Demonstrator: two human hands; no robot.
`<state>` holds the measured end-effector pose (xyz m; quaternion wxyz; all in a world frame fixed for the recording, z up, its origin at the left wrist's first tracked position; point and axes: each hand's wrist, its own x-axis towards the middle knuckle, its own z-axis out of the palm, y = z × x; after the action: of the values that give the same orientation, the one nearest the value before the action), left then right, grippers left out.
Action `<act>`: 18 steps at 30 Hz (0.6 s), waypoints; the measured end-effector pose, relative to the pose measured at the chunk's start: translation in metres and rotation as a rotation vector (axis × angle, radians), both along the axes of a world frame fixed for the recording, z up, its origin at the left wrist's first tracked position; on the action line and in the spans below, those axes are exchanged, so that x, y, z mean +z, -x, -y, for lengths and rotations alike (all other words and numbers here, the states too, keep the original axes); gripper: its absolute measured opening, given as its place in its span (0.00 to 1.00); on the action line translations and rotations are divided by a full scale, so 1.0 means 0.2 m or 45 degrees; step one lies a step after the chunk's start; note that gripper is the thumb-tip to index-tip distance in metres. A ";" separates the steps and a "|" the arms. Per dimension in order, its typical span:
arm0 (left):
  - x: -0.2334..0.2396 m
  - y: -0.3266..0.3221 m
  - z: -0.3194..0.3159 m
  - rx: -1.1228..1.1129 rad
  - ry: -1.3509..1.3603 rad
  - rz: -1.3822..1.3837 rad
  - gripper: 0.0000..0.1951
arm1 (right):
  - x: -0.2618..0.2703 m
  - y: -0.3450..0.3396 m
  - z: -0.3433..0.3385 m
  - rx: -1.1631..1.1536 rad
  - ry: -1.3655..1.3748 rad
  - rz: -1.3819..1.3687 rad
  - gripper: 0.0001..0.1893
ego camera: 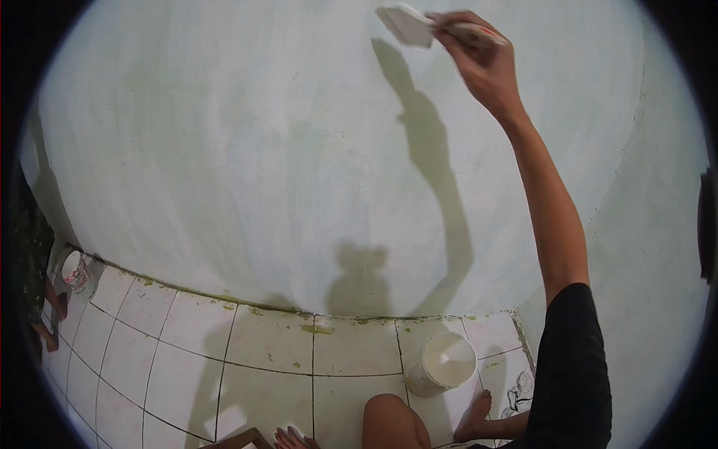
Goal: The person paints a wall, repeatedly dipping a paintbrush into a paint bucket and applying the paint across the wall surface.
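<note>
My right hand (482, 56) is raised high and grips the handle of a wide, flat paintbrush (408, 27). The white-coated brush head points left, close to the pale green and white wall (303, 168); I cannot tell whether its bristles touch. The wall carries uneven, streaky whitish paint. My left hand (293, 439) shows only at the bottom edge, fingers spread and apparently holding nothing. An open white bucket (440, 365) with whitish liquid inside stands on the floor, beyond my bent right knee (392, 418).
White floor tiles (269, 342) bear green paint flecks along the wall's base. Another person (35, 247) stands at far left, near a paint-stained container (76, 272). Crumpled white material (520, 393) lies by my right foot (475, 415). A brown edge (241, 439) shows beside my left hand.
</note>
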<state>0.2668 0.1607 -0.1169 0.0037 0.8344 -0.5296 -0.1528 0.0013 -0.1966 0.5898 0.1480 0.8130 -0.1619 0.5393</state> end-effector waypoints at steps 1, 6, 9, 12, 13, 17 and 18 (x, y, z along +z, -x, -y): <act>0.00 0.00 0.00 0.007 0.058 0.018 0.33 | 0.02 -0.06 0.01 -0.001 -0.004 0.000 0.08; -0.01 -0.01 0.00 -0.049 0.156 0.055 0.32 | -0.06 -0.17 0.16 -0.470 0.654 -0.489 0.16; 0.00 0.01 -0.01 -0.033 0.287 0.035 0.32 | -0.35 -0.15 0.20 -0.521 0.624 -0.691 0.12; 0.04 -0.01 0.00 -0.012 0.244 -0.023 0.32 | -0.46 -0.15 0.05 -0.584 0.370 -0.890 0.15; 0.06 -0.01 0.00 -0.029 0.149 -0.041 0.33 | -0.42 -0.15 0.05 -0.586 0.376 -0.890 0.15; 0.11 -0.01 0.02 -0.028 0.008 -0.051 0.33 | -0.11 -0.17 0.08 -0.499 0.793 -0.499 0.15; 0.09 -0.01 0.02 -0.011 0.046 -0.057 0.33 | -0.03 -0.19 0.08 -0.598 0.772 -0.518 0.15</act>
<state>0.2685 0.1574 -0.0987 0.0298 0.8282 -0.5358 -0.1618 0.0390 -0.2119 0.5828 0.5278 0.7635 -0.1442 0.3430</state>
